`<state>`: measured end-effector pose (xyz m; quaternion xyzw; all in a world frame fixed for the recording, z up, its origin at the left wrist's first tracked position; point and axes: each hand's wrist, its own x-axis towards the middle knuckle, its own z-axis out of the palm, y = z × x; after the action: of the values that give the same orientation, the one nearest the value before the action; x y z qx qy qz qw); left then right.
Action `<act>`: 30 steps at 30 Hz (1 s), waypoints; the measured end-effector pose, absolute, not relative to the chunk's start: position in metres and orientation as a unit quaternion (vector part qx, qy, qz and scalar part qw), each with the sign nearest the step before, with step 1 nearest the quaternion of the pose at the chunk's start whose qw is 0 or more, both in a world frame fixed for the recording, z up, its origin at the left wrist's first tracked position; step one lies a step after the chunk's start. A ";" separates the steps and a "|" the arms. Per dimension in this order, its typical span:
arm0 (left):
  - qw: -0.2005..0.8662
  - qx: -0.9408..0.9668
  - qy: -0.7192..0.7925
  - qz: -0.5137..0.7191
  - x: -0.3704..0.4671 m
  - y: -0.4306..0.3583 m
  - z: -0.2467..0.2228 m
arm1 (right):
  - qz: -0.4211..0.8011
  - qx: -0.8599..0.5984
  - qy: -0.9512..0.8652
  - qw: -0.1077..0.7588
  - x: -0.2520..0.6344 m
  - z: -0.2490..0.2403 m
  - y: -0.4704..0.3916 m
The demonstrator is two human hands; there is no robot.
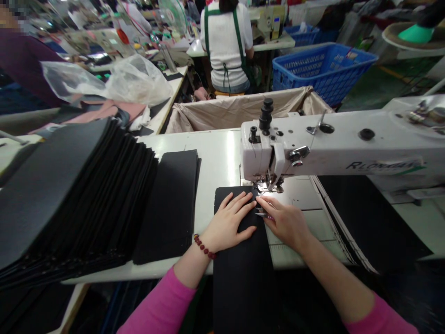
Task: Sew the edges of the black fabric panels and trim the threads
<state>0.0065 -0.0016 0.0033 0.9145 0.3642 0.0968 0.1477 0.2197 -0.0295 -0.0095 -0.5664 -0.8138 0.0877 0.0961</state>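
Observation:
A long black panel (243, 278) lies under the presser foot (267, 186) of a white sewing machine (327, 144) and hangs over the table's front edge. My left hand (231, 222), with a red bead bracelet at the wrist, rests flat on the panel with its fingers spread, just left of the foot. Close to the panel's right edge, my right hand (287, 220) is closed around small scissors (262, 214), whose blades point left over the panel. The fingertips of my right hand touch the panel edge near the needle area.
Left of the panel are a thin black stack (170, 204) and a tall black stack (76, 185). More black pieces (368, 218) lie right, under the machine arm. Behind are a cloth-lined bin (222, 113), a blue basket (323, 69) and a seated person (227, 46).

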 end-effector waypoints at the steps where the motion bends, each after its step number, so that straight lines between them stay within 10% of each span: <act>1: 0.148 0.914 0.365 0.097 0.006 -0.001 0.003 | 0.089 -0.568 -0.813 0.096 0.220 -0.010 -0.029; 30: 0.156 0.901 0.377 0.145 -0.002 0.003 0.003 | 0.095 -0.564 -0.812 0.118 0.220 -0.012 -0.029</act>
<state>-0.0023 0.0026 0.0031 0.9013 0.3774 0.1452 0.1558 0.2199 -0.0293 -0.0123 -0.5642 -0.8116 0.0954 0.1180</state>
